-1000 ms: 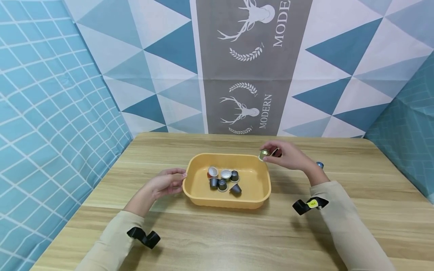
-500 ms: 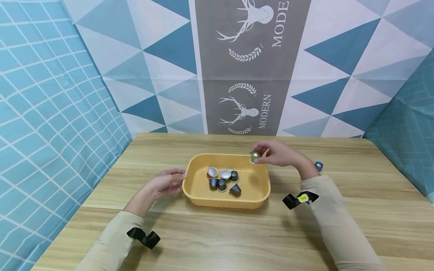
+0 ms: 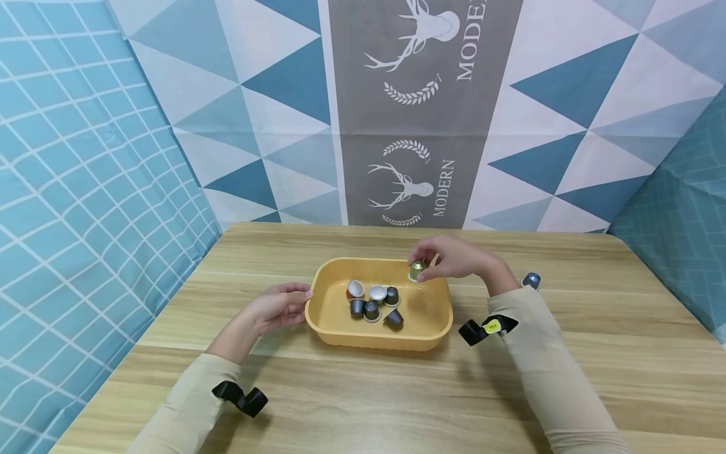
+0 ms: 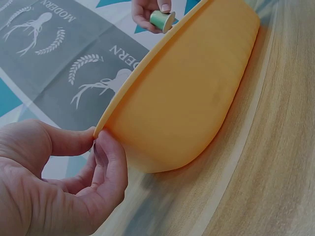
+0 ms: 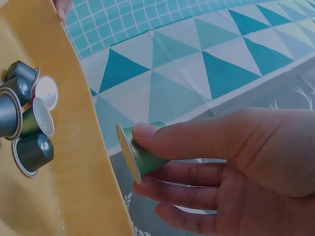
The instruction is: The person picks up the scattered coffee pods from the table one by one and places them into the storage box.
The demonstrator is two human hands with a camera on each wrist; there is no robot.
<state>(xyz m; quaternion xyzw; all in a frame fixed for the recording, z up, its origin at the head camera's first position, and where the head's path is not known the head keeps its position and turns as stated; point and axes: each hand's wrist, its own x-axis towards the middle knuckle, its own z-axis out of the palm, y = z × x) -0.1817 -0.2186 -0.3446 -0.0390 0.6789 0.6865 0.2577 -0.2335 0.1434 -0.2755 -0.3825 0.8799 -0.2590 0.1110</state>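
Note:
Between its thumb and fingers my right hand (image 3: pixel 450 256) pinches a green coffee capsule (image 5: pixel 144 152), held above the right back part of a yellow plastic bin (image 3: pixel 380 341). In the left wrist view, my left hand (image 4: pixel 74 182) pinches the bin's rim (image 4: pixel 129 81) between thumb and fingertips, at its left end. Several coffee capsules lie in a cluster on the bin's floor, among them a dark capsule (image 3: pixel 394 318) on its side and a capsule with its silver lid up (image 3: pixel 355 288). A blue capsule (image 3: pixel 531 280) stands on the table, beyond my right forearm.
The bin rests on a wood-grain table (image 3: pixel 363 397). Behind the table hangs a patterned cloth (image 3: pixel 397 113), with a blue grid cloth (image 3: pixel 85 189) on the left. A black strap mount (image 3: pixel 241 397) sits on each wrist.
My right hand has moved left with the green capsule, from the bin's right back corner to over its inside. More of the blue capsule now shows. The left hand stays at the rim.

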